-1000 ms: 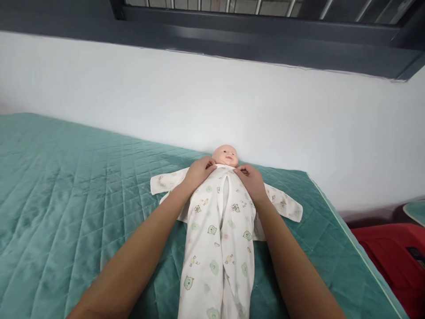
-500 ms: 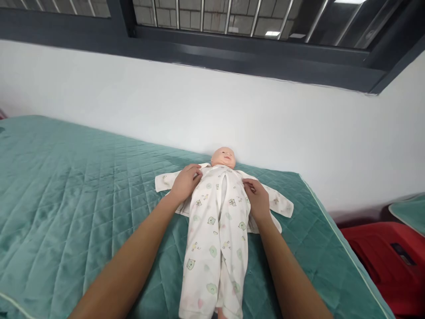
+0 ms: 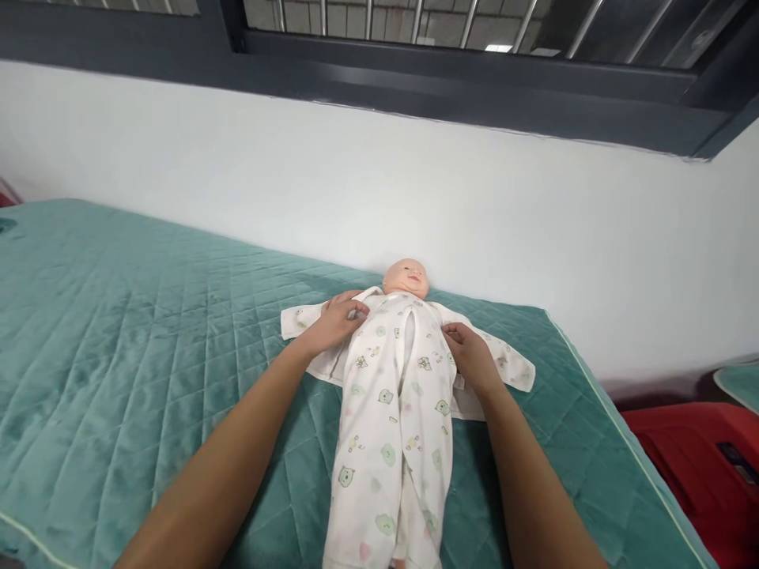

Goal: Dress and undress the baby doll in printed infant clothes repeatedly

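Observation:
A baby doll (image 3: 406,278) lies on its back, its head toward the wall. White printed baby trousers (image 3: 388,411) cover it from the chest down, with a slit near the top. Beneath them, a white baby jacket (image 3: 504,359) is spread with both sleeves out. My left hand (image 3: 337,320) is at the upper left edge of the trousers, fingers curled and pinching the cloth there. At the opposite edge my right hand (image 3: 470,352) has its fingers closed on the trouser side. The fingertips of both hands are partly hidden.
A green quilted cover (image 3: 178,348) lies under the doll. Behind it stands a white wall (image 3: 332,182) below a dark window frame (image 3: 451,87) with metal bars. Past the bed's right edge is a red plastic object (image 3: 681,450).
The whole view has shifted slightly, so the doll appears a little farther right. My left fingers have moved slightly at the trouser edge; the right hand stays at its side.

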Demonstrator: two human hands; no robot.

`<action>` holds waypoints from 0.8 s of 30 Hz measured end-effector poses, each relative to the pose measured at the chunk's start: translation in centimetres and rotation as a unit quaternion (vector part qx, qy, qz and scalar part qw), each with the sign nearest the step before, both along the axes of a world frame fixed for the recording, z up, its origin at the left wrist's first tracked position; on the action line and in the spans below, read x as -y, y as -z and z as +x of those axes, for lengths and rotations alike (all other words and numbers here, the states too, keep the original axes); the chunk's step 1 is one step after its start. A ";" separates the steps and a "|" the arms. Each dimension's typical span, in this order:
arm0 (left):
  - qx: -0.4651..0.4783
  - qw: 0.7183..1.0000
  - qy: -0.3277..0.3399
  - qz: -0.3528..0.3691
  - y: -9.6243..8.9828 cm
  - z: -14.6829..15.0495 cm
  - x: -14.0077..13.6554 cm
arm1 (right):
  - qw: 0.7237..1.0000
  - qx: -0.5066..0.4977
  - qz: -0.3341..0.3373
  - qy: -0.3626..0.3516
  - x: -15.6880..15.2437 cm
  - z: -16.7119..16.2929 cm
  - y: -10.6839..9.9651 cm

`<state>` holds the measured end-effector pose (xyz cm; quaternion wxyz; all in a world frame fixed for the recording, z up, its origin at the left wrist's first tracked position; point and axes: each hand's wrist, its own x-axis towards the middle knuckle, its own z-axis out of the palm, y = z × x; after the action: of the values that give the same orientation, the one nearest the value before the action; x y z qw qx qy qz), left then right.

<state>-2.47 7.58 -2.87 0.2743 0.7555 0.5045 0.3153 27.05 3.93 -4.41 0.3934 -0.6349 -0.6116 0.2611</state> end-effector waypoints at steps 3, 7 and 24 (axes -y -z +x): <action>0.009 0.999 -0.014 -0.027 -0.2 0.4 0.0 | 0.998 -0.040 -0.035 -0.025 0.2 -0.2 -0.5; 0.025 0.999 -0.017 -0.022 -0.1 0.6 -0.1 | 0.994 -0.069 -0.070 -0.052 0.2 -0.2 -1.1; 0.137 0.989 -0.014 -0.051 -1.0 1.8 0.5 | 0.975 -0.133 -0.135 -0.114 0.4 0.1 -1.2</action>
<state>-0.64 7.11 -1.90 0.3743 0.6829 0.4882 0.3940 27.13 3.55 -3.25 0.3498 -0.5676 -0.5811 0.4668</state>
